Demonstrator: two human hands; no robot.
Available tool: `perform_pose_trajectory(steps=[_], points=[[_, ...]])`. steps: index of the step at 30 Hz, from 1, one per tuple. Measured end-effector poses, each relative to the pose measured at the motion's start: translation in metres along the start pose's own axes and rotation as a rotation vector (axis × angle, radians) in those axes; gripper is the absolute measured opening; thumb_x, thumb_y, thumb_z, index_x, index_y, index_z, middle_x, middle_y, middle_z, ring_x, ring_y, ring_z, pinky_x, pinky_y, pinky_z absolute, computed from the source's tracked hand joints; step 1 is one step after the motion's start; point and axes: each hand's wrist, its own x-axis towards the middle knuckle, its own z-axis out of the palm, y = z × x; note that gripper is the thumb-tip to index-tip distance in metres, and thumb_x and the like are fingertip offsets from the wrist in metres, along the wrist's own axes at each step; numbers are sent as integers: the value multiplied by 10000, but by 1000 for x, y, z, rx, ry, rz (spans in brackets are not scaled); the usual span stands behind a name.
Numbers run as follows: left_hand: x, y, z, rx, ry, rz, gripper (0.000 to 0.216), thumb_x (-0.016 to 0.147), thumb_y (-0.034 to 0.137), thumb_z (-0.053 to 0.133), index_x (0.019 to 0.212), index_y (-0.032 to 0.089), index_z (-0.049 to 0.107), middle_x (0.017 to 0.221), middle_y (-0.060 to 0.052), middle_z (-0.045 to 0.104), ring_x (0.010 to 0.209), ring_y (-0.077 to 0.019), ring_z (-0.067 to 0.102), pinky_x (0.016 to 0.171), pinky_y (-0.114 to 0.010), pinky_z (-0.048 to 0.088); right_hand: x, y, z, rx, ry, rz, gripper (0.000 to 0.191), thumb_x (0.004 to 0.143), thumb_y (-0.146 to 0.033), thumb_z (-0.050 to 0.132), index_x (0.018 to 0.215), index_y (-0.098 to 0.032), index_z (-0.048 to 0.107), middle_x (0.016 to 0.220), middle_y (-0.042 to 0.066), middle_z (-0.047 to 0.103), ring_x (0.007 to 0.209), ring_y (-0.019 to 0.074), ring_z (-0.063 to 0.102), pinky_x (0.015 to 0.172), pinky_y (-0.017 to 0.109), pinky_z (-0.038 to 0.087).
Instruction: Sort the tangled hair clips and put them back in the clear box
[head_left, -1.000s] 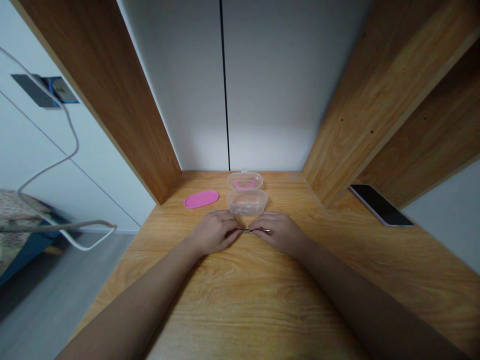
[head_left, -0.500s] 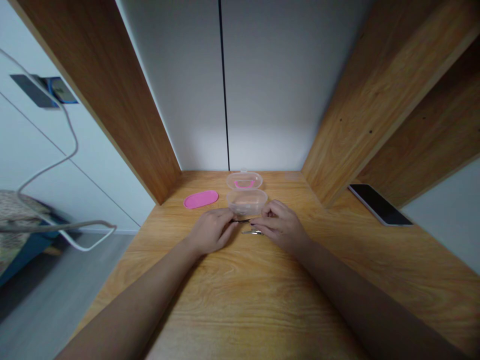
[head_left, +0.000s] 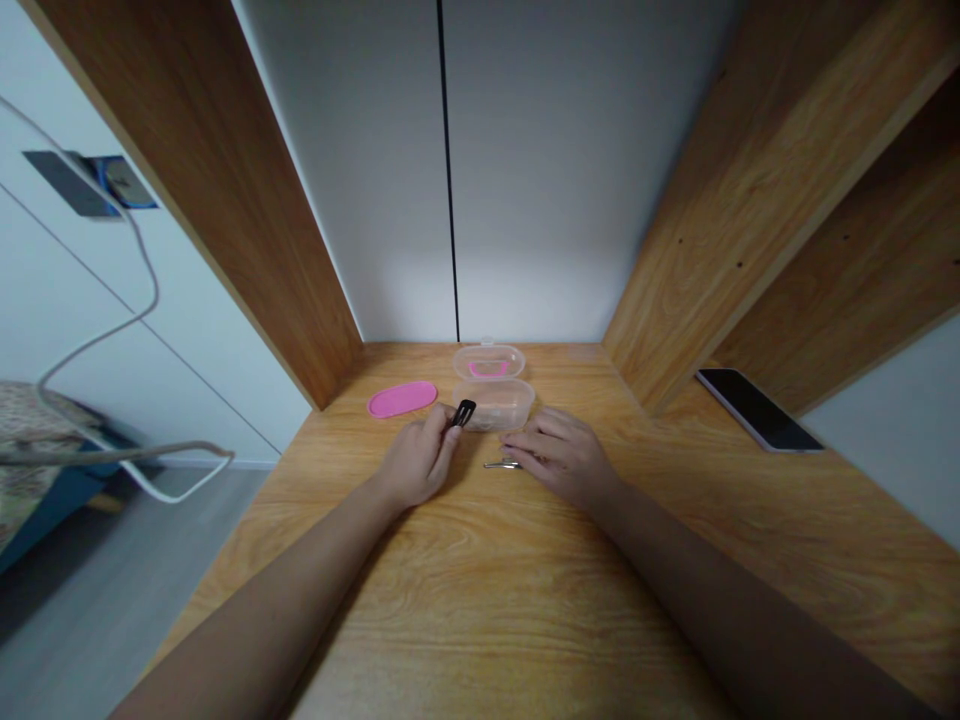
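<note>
Black and small, a hair clip (head_left: 463, 411) sits pinched between the fingers of the left hand (head_left: 417, 462), lifted just in front of a clear plastic box (head_left: 493, 402) with its lid open. The right hand (head_left: 561, 455) lies flat with fingers loosely spread, fingertips on a silver clip (head_left: 501, 464) on the wooden surface (head_left: 487, 600). A pink oval lid (head_left: 402, 398) lies left of the box, and a phone (head_left: 761, 409) far right.

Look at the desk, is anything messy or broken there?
Nothing looks broken or spilled. The clear box sits open, its pink lid piece lying apart beside it. The left hand holds a black clip; a silver clip lies loose by the right hand.
</note>
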Motion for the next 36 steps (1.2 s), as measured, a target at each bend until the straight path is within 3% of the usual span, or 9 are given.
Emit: perform_pose_trajectory(steps=[5, 9, 16, 23, 26, 30, 33, 36], points=[[0, 1, 6, -245, 53, -39, 114, 1043, 297, 351, 1036, 207, 420, 779, 1, 549, 669, -154, 537, 653, -284, 406, -4, -4, -2, -123, 26, 30, 129, 940, -296, 678, 1023, -262, 769, 714, -11, 747, 580, 106, 630, 574, 252, 419], [3, 5, 14, -525, 69, -66, 130, 1055, 344, 361, 1059, 216, 385, 745, 37, 520, 612, -118, 495, 620, -254, 408, -9, -5, -2, -120, -21, 42, 177, 956, -271, 648, 1094, -297, 756, 894, -22, 806, 683, 98, 724, 593, 210, 467], [8, 10, 24, -924, 38, -133, 242, 1015, 430, 491, 1009, 193, 442, 887, -43, 715, 582, -98, 567, 613, -251, 450, -6, -12, 0, -30, 29, 92, 440, 911, -217, 651, 1350, -245, 619, 1196, 65, 747, 823, 146, 762, 694, 218, 579], [13, 8, 22, -1059, 52, -208, 347, 922, 492, 635, 926, 180, 484, 941, -96, 770, 562, -118, 617, 615, -266, 484, -3, -15, 1, 68, 84, 129, 425, 921, -176, 639, 1338, -259, 635, 1167, 70, 757, 910, 166, 758, 757, 230, 604], [14, 10, 21, -1112, 65, -297, 382, 835, 473, 746, 829, 170, 513, 854, -65, 768, 553, -102, 599, 616, -243, 469, -3, -15, 6, 231, 159, 287, 333, 916, -200, 638, 1239, -252, 700, 1060, 65, 782, 743, 142, 749, 631, 223, 601], [13, 11, 19, -1162, 90, -399, 362, 724, 428, 847, 757, 134, 639, 812, -44, 747, 551, -73, 547, 607, -226, 448, 2, -18, 13, 583, 302, 710, 182, 875, -358, 691, 906, -188, 749, 733, 48, 765, 494, 139, 683, 420, 214, 524], [13, 8, 19, -1166, 81, -448, 320, 689, 398, 871, 743, 122, 717, 739, -37, 726, 542, -72, 528, 594, -232, 443, 10, -18, 13, 754, 370, 951, 320, 733, -434, 824, 775, -193, 618, 660, 33, 749, 415, 147, 650, 315, 184, 419], [14, 5, 19, -1156, 88, -488, 331, 618, 371, 913, 778, 125, 760, 684, -33, 719, 527, -79, 532, 558, -229, 423, 14, -15, 10, 861, 381, 1066, 499, 609, -436, 905, 916, -205, 586, 829, 68, 795, 360, 135, 610, 260, 179, 350]])
